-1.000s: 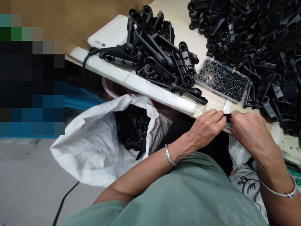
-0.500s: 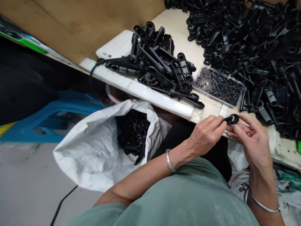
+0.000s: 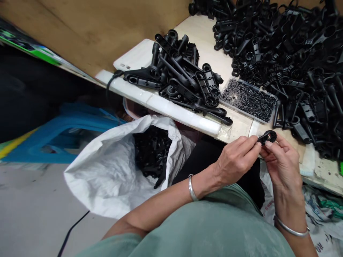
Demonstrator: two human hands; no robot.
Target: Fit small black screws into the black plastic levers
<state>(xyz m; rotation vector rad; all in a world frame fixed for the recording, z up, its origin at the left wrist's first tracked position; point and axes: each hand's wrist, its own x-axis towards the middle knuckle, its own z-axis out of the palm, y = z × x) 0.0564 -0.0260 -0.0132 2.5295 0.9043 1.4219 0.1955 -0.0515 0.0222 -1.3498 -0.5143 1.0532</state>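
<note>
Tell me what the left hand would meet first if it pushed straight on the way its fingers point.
Likely the small black plastic ring-ended part it already pinches, then the right hand just beyond; depth is unclear.

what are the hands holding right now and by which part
A small black plastic part with a ring end. The left hand pinches its narrow end, and the right hand grips it just under the ring, which sticks up free.
</note>
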